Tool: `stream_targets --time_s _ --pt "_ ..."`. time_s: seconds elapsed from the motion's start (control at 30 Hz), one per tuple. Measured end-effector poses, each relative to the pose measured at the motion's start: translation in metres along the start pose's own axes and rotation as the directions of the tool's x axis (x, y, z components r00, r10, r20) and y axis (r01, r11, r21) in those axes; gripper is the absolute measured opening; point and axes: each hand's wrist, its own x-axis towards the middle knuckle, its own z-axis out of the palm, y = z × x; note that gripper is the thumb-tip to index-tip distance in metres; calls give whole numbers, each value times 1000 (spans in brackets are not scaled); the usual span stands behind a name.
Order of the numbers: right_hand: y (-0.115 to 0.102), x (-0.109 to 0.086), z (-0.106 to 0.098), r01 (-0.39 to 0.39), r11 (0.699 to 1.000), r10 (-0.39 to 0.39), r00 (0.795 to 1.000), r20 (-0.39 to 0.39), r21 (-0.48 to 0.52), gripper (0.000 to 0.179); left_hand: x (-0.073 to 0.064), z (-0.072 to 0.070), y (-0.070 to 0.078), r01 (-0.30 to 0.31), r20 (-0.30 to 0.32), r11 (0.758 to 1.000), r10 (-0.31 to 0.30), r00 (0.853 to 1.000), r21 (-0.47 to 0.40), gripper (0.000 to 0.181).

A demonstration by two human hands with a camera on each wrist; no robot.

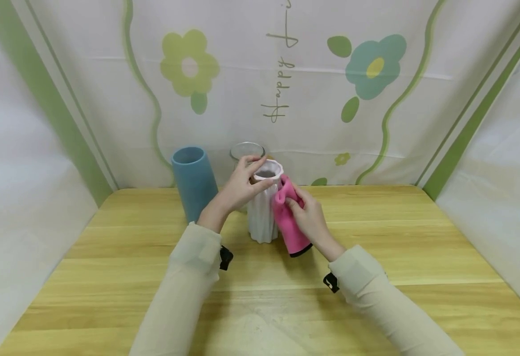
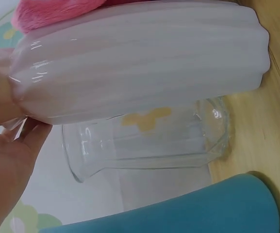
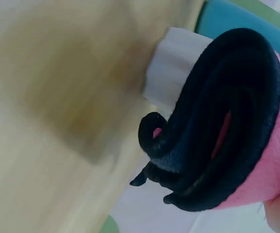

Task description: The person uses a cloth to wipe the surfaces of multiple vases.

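A white fluted vase [image 1: 261,217] with a scalloped rim stands near the middle of the table. My left hand [image 1: 241,184] grips it around the neck, thumb on the near side and fingers on the far side. In the left wrist view, fingertips show under the neck of the glossy vase [image 2: 140,63]. My right hand [image 1: 309,217] pinches a pink cloth [image 1: 288,225], bunched up against the vase's right side. From the right wrist, the cloth [image 3: 271,160] shows as folded layers with black edging, and most of that hand is out of sight.
A clear glass vase [image 2: 154,145] stands behind the white one, mostly hidden in the head view. To the left is a tall blue vase [image 1: 194,185]. The wooden table [image 1: 420,237] ends at a white curtain [image 1: 304,133] printed with flowers.
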Motion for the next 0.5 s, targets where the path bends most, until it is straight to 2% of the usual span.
stream_targets --time_s 0.3,0.5 --pt "-11 7 -3 37 999 -37 999 -8 -6 47 3 4 -3 -6 49 994 11 999 -113 64" --pt "-9 7 -4 30 999 -29 999 18 -45 50 4 7 -2 -15 34 992 19 999 -125 64"
